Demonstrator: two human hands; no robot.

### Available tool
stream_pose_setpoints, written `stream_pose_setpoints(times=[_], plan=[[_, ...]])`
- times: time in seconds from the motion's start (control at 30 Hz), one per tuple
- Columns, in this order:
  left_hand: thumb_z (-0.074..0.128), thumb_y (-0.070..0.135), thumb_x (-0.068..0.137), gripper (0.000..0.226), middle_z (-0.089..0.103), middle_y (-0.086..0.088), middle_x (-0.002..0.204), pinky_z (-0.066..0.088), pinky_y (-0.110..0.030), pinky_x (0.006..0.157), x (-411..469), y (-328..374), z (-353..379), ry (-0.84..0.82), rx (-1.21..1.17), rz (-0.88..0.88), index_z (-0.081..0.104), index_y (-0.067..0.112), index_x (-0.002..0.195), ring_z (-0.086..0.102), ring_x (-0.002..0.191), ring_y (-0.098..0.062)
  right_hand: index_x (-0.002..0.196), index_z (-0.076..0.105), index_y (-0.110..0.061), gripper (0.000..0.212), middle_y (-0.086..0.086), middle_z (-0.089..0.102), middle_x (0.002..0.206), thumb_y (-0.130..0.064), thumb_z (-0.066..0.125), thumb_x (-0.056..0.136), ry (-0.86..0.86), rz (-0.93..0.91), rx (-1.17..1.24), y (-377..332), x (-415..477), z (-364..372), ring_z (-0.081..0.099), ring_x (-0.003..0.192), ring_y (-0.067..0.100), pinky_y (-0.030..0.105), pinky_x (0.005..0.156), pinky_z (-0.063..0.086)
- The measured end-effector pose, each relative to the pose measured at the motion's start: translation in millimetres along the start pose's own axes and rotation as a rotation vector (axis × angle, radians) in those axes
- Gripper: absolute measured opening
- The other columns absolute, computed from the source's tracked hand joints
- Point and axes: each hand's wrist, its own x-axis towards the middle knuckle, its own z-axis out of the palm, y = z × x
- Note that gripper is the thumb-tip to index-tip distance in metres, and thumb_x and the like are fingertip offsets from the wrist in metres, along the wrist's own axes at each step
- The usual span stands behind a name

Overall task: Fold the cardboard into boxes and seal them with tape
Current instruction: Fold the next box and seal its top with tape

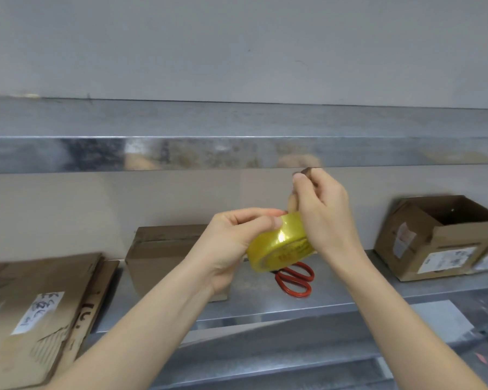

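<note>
A yellow roll of clear tape (279, 246) is held up in front of me, above the steel counter. My left hand (237, 243) grips the roll from the left, thumb on its outer face. My right hand (321, 209) pinches the tape's free end above the roll, fingertips closed near a small dark tab. A closed cardboard box (158, 249) stands behind my left forearm. Flattened cardboard sheets (37, 311) with a white label lie at the lower left. An open cardboard box (440, 237) sits at the right.
Red-handled scissors (295, 280) lie on the steel counter (350, 288) beneath the tape. A steel shelf (209, 153) runs across the wall at hand height, right above my right hand. A lower steel surface (293, 361) extends toward me.
</note>
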Motion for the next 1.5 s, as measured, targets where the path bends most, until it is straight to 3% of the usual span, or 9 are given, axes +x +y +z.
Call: stream_pose_setpoints(times=[0.13,0.23,0.37,0.5,0.57,0.7,0.83,1.0,1.5], plan=[[0.066,0.013,0.086,0.014,0.071,0.001,0.079,0.052,-0.028,0.06,3.9,-5.5,0.3,0.164,-0.2,-0.059,0.074,0.021,0.095,0.064,0.073,-0.012,0.095,0.052,-0.016,0.036,-0.006,0.045,0.097,-0.049,0.062,0.087,0.072,0.088,-0.033,3.0,-8.4,8.5,0.049,0.101,0.018,0.031,0.092,0.038],[0.065,0.004,0.085,0.032,0.068,-0.005,0.093,0.055,-0.039,0.067,6.6,-11.4,0.2,0.209,-0.309,-0.014,0.066,0.026,0.108,0.065,0.088,-0.013,0.103,0.054,-0.009,0.036,0.0,0.058,0.101,-0.039,0.067,0.088,-0.135,0.243,0.199,5.6,-25.9,15.1,0.059,0.091,0.011,0.021,0.074,0.045],[0.063,-0.004,0.085,0.05,0.059,-0.009,0.086,0.059,-0.036,0.069,4.6,-15.5,-0.1,0.237,-0.293,0.094,0.055,0.027,0.124,0.067,0.071,-0.008,0.098,0.058,-0.001,0.014,0.005,0.068,0.076,-0.014,0.06,0.094,-0.327,0.376,0.418,11.2,-20.7,15.8,0.067,0.063,0.009,0.02,0.05,0.05],[0.069,0.002,0.084,0.042,0.062,-0.003,0.075,0.06,-0.036,0.074,1.2,-16.8,-9.2,0.152,-0.087,0.183,0.059,0.021,0.12,0.068,0.081,-0.014,0.079,0.067,-0.004,0.021,0.012,0.063,0.071,-0.022,0.062,0.089,-0.422,0.381,0.45,18.4,-11.5,8.0,0.061,0.071,0.024,0.035,0.071,0.046],[0.072,0.027,0.085,0.02,0.064,-0.007,0.071,0.06,-0.037,0.07,5.5,-13.2,-21.8,0.214,0.255,0.344,0.068,0.025,0.105,0.066,0.076,-0.019,0.07,0.067,-0.007,0.023,0.013,0.062,0.068,-0.021,0.062,0.087,-0.435,0.386,0.496,18.8,-13.2,2.8,0.058,0.067,0.024,0.035,0.068,0.045],[0.045,0.069,0.08,0.05,0.066,0.0,0.081,0.046,-0.031,0.076,24.3,-1.4,-39.3,0.36,0.814,0.584,0.074,0.029,0.08,0.058,0.078,-0.011,0.065,0.06,-0.01,0.021,0.014,0.06,0.059,-0.026,0.056,0.079,-0.579,0.337,0.527,9.1,-19.1,-1.4,0.055,0.051,0.023,0.03,0.054,0.046],[0.056,0.053,0.089,0.054,0.054,0.009,0.056,0.04,-0.028,0.065,31.9,6.1,-28.7,0.141,0.609,0.398,0.06,0.008,0.059,0.051,0.058,-0.006,0.077,0.052,-0.005,0.02,0.017,0.06,0.058,-0.024,0.049,0.082,-0.714,0.291,0.573,-3.0,-20.7,1.8,0.051,0.042,0.022,0.03,0.052,0.044],[0.053,0.056,0.072,0.053,0.034,-0.003,0.055,0.026,-0.034,0.058,31.1,-5.4,-32.4,0.147,0.425,0.397,0.041,0.008,0.053,0.034,0.056,-0.015,0.08,0.057,-0.003,0.019,0.016,0.059,0.058,-0.017,0.046,0.074,-0.788,0.292,0.541,-1.8,-19.4,-5.5,0.051,0.045,0.021,0.03,0.054,0.043],[0.034,0.026,0.089,0.041,0.03,-0.001,0.051,0.025,-0.034,0.053,13.3,-3.7,-25.6,0.189,0.684,0.688,0.034,0.0,0.058,0.03,0.052,-0.012,0.073,0.057,-0.006,0.012,0.017,0.068,0.064,-0.015,0.05,0.075,-0.717,0.255,0.568,-13.5,-31.8,-7.8,0.043,0.038,0.016,0.021,0.045,0.038]])
